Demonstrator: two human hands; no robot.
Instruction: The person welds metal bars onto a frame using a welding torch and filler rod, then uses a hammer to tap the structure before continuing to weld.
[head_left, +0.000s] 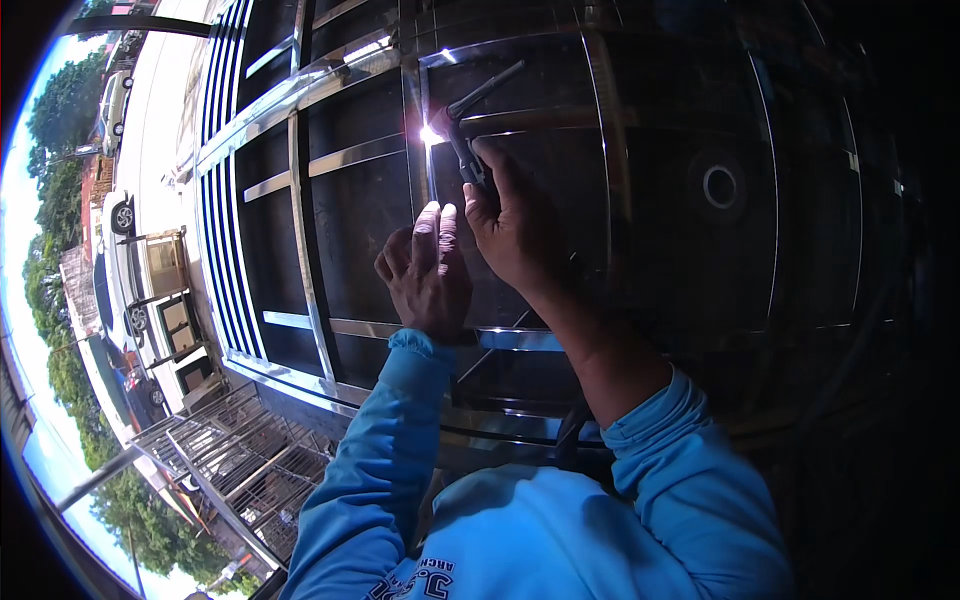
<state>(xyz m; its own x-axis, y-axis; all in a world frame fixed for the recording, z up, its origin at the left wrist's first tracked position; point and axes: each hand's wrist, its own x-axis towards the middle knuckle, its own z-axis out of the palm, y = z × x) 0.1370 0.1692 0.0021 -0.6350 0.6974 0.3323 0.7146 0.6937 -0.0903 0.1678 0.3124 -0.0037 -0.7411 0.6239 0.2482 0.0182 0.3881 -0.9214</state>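
My right hand (515, 225) is wrapped round the handle of a TIG welding torch (463, 150), its dark back end pointing up and to the right. At the torch's tip a bright white welding arc (430, 134) glows on a narrow metal bar (431, 177). My left hand (430, 272) lies just below, with two fingers stretched out along that bar and the others bent. Their tips rest at the bar's near part; whether anything thin lies under them I cannot make out. Around both hands spreads a shiny metal frame (300, 200) of crossing tubes on a dark surface.
A row of parallel metal bars (222, 200) edges the frame on the left. A metal rack (235, 450) stands at lower left. Parked vehicles (120, 215) and trees (60, 130) lie beyond. A round ring (719, 187) shows on the dark right side.
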